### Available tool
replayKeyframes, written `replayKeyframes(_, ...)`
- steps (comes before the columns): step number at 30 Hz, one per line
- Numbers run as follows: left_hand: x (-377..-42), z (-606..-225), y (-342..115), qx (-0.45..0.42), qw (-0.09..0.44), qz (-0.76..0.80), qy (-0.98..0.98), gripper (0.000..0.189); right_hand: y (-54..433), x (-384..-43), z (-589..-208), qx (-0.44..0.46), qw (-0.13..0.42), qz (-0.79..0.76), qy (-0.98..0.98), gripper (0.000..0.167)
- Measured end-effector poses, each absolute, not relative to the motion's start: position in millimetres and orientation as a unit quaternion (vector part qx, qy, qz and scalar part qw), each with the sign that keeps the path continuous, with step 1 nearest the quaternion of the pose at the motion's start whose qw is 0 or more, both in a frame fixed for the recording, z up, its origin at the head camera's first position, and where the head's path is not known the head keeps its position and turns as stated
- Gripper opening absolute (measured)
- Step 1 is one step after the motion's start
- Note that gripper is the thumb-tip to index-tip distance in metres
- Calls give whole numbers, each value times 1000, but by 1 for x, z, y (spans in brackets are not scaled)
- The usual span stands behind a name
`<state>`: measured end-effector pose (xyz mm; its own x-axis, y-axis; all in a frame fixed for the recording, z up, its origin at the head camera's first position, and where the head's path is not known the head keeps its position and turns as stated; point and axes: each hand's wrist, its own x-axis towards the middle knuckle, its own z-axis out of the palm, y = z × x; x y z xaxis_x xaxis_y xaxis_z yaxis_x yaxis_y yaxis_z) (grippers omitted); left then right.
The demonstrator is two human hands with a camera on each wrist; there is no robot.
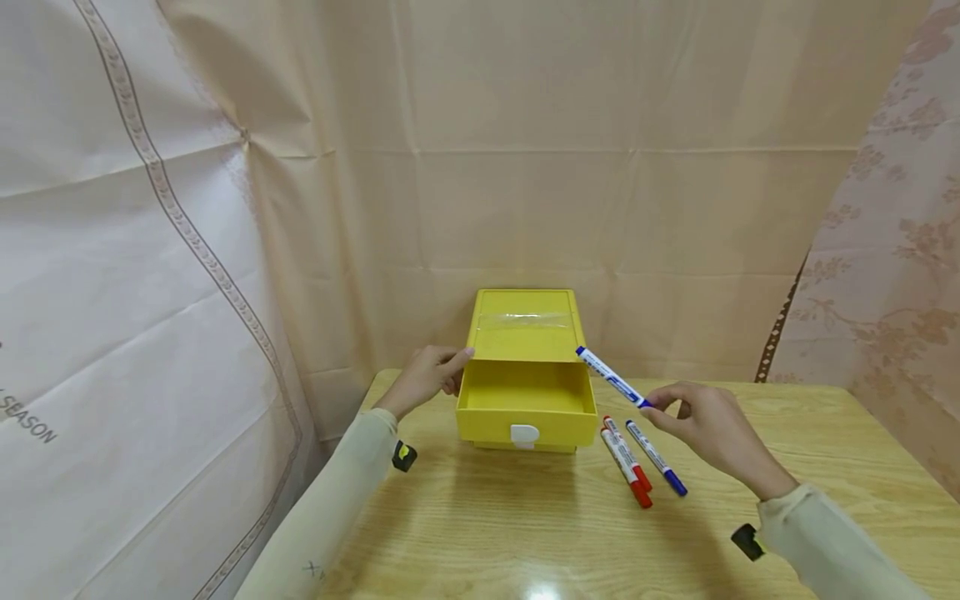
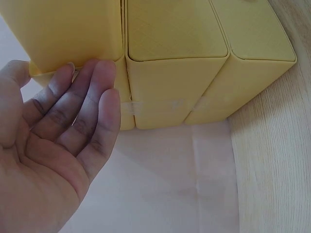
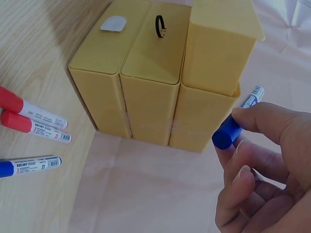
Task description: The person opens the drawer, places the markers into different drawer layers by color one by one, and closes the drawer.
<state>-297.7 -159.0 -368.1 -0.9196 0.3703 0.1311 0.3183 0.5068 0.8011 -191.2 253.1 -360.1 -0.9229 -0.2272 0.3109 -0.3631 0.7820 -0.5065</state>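
A yellow drawer cabinet stands on the table, its top drawer pulled out, with bare yellow bottom showing. My left hand touches the cabinet's left side: the thumb lies at the top edge, and the slightly bent fingers rest against the side wall. Beside the drawer's right side, my right hand pinches a blue-capped marker between thumb and fingers near its cap. The marker slants up leftward, its far end by the cabinet's right top edge.
Two red markers lie side by side on the wooden table, right of the drawer. Another blue marker lies beside them, below my right hand. A cloth curtain hangs close behind the cabinet. Lower drawers include one with a black handle.
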Motion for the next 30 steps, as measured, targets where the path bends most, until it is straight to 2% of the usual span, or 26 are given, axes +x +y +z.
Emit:
replayKeyframes(23,-297,-367,-158,193,27,456,869,49,240,-196,-354,187,129,280,-933,6)
replayKeyframes(30,-297,-368,-159,195,26,457,867,49,235,-196,-350,182,114,286,-934,8)
